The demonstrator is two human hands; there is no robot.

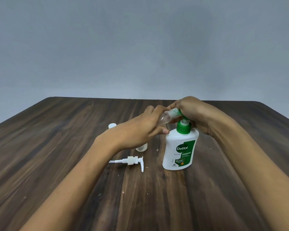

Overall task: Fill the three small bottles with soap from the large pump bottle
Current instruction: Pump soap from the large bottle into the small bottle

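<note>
The large white pump bottle (180, 149) with a green collar and green label stands upright on the table, right of centre. My right hand (192, 112) rests over its green pump head, fingers curled round it. My left hand (140, 129) holds a small clear bottle (165, 117), tilted with its mouth against the pump's nozzle. A second small bottle (141, 147) stands partly hidden under my left wrist. Behind my left hand a third small white bottle or cap (112, 126) pokes out; which one I cannot tell.
A loose white pump with its dip tube (130, 161) lies on the dark wooden table (57, 147) in front of my left forearm. Small crumbs dot the wood. A grey wall stands beyond the table's far edge.
</note>
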